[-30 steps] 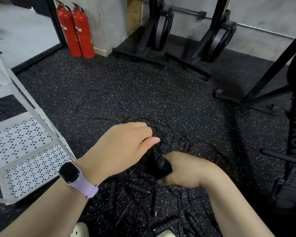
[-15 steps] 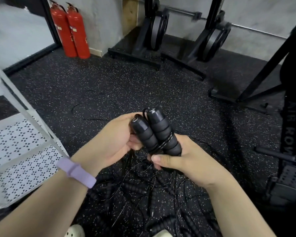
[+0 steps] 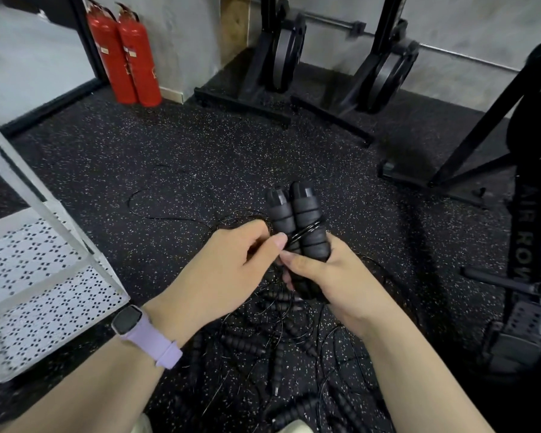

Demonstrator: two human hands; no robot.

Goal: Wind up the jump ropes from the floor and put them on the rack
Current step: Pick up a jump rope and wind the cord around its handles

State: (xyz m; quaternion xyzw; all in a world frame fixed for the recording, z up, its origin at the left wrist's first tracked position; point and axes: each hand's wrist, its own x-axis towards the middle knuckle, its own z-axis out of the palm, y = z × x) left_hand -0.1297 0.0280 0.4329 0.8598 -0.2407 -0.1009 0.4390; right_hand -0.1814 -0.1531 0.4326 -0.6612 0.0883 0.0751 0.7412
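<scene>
My right hand (image 3: 331, 282) grips the two black ribbed handles of one jump rope (image 3: 294, 220), held upright side by side, with thin black cord looped round them. My left hand (image 3: 231, 267), a lilac watch on its wrist, pinches that cord right beside the handles. Below my hands a tangle of more black jump ropes (image 3: 263, 345) lies on the speckled black floor, with a loose cord loop (image 3: 169, 198) trailing to the far left. The white perforated rack (image 3: 44, 276) stands at the left.
Two red fire extinguishers (image 3: 125, 54) stand by the far wall. Black weight-plate stands (image 3: 281, 57) are at the back, and a black rowing machine frame (image 3: 519, 239) fills the right side. My shoes (image 3: 294, 428) show at the bottom edge.
The handles came up off the floor pile into an upright pair in my right hand. My left hand turned from over the pile to pinching the cord beside them.
</scene>
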